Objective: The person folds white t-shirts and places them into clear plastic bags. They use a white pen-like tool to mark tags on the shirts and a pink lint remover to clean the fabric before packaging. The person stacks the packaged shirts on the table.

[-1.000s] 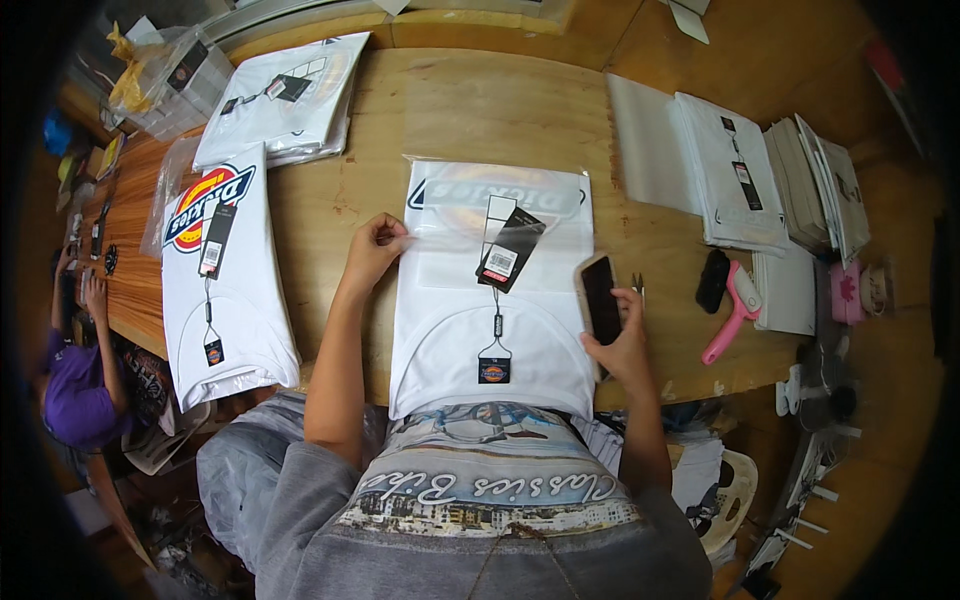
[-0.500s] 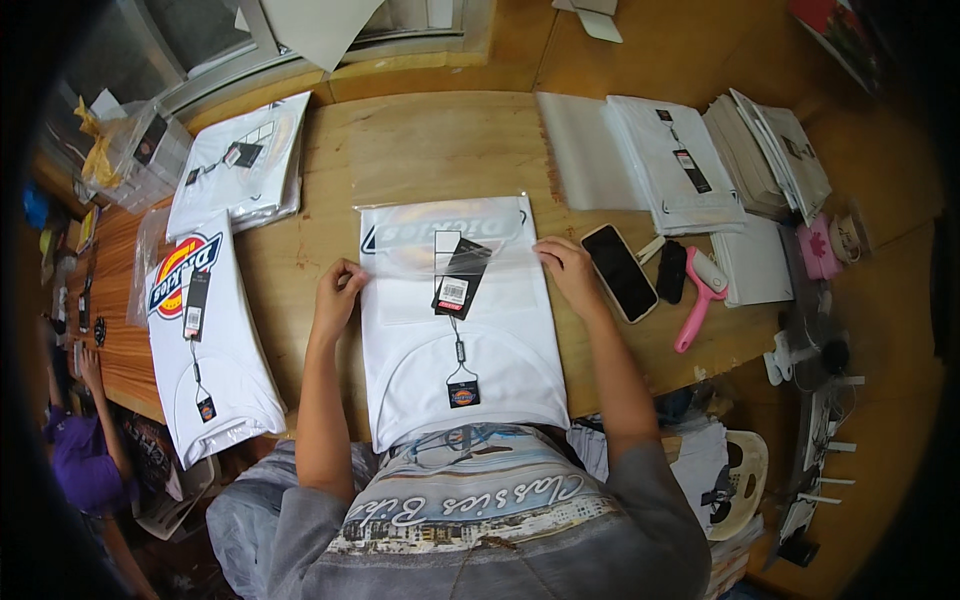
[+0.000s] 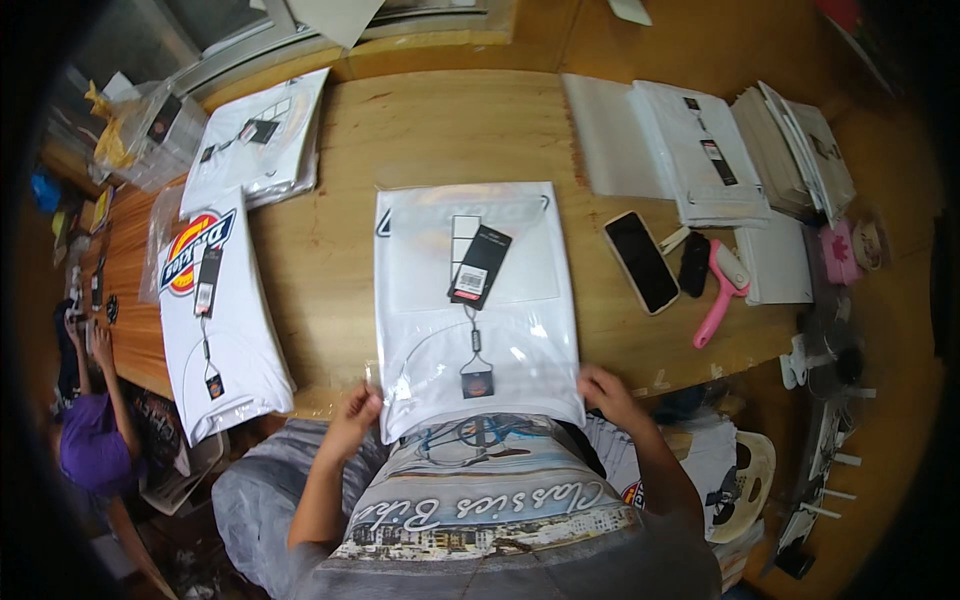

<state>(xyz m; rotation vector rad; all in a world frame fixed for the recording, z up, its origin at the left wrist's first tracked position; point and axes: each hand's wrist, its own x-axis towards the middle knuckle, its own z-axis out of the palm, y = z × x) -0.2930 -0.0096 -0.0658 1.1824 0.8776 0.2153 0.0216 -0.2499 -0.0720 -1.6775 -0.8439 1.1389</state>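
A folded white T-shirt (image 3: 425, 345) lies in front of me with its collar toward my body, under a clear plastic bag (image 3: 530, 335) that shines over its lower half. A black hang tag (image 3: 482, 266) rests on the shirt, with a cord running down to a small dark tag (image 3: 477, 384) near the collar. My left hand (image 3: 357, 412) is pinched closed on the bag's edge beside the near left corner. At the near right corner my right hand (image 3: 608, 396) has its fingers closed on the bag's other edge; the fingertips are partly hidden.
To the left lie another folded shirt (image 3: 232, 340) and a stack of bagged shirts (image 3: 285, 165). On the right are a phone (image 3: 641, 262), a black brush (image 3: 693, 265), a pink-handled lint roller (image 3: 715, 315) and more bagged shirts (image 3: 680, 150). A person (image 3: 95, 440) sits far left.
Both hands have come down along the shirt's sides toward my body, drawing the bag's edge from mid-shirt to the collar end. The view has shifted slightly.
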